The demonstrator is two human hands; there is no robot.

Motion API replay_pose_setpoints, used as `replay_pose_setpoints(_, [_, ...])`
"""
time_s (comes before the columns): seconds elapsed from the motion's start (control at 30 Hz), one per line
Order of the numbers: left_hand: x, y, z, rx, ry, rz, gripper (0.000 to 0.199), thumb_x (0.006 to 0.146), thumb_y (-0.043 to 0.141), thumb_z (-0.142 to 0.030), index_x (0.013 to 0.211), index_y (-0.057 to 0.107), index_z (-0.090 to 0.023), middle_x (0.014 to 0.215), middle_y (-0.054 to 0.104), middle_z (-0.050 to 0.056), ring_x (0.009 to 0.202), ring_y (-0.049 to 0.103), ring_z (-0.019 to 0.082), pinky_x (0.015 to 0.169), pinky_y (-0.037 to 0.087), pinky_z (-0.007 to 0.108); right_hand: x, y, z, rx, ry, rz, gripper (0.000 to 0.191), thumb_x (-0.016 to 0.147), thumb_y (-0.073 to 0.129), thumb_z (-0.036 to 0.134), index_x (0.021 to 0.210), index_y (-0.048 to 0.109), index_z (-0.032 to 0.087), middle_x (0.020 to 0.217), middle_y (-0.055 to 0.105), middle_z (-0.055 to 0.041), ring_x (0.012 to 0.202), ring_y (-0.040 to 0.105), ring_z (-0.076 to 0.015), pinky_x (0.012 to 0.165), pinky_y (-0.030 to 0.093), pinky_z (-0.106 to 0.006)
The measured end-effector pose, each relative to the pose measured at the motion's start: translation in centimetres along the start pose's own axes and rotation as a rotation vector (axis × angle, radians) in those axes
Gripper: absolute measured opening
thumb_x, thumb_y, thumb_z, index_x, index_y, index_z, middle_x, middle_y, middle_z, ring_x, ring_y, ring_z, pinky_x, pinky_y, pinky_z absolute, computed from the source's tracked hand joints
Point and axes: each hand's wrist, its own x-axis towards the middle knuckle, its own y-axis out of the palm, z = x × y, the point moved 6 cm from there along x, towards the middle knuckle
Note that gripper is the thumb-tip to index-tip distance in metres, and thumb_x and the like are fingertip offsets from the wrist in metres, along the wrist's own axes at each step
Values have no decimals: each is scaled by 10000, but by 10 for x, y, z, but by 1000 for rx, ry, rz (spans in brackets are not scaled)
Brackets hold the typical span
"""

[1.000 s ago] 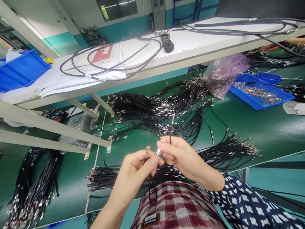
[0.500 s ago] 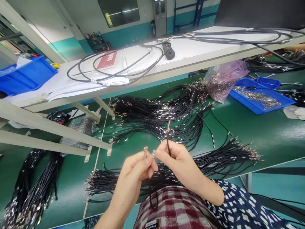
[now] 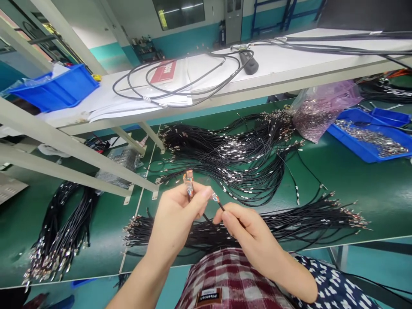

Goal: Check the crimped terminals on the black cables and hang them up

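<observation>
My left hand [image 3: 177, 219] is closed round a black cable whose copper and silver metal terminal [image 3: 189, 182] sticks up above the fingers. Its thumb and a finger pinch near a second bare cable end. My right hand [image 3: 246, 229] is closed on a black cable [image 3: 221, 206], fingers just behind a small shiny sleeve [image 3: 215, 197] at its tip. That tip points at the left thumb; whether it touches is unclear. Below both hands lies a bundle of black cables [image 3: 283, 221] with metal ends.
More black cable bundles [image 3: 238, 146] lie behind on the green bench [image 3: 341, 180], others [image 3: 71, 219] at left. A plastic bag [image 3: 318, 111] and blue tray [image 3: 357, 143] of metal parts stand at right. A white shelf [image 3: 277, 71] on slanted posts overhangs the bench, bearing coiled cables and a blue bin [image 3: 61, 92].
My right hand has slid its grip back along the cable, whose end has swung from upright to point left. My left hand has moved left and up. The whole view has shifted rightward.
</observation>
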Motion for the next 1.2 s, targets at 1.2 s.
replay_pose_setpoints(1.2, [4, 18, 12, -212, -141, 188, 131, 791, 723, -210, 827, 613, -148, 643, 588, -23, 580, 595, 116, 528, 492, 213, 2, 7, -18, 241, -15, -116, 275, 1011, 442, 318, 828, 600, 186, 794, 559, -8, 774, 523, -137, 727, 420, -243])
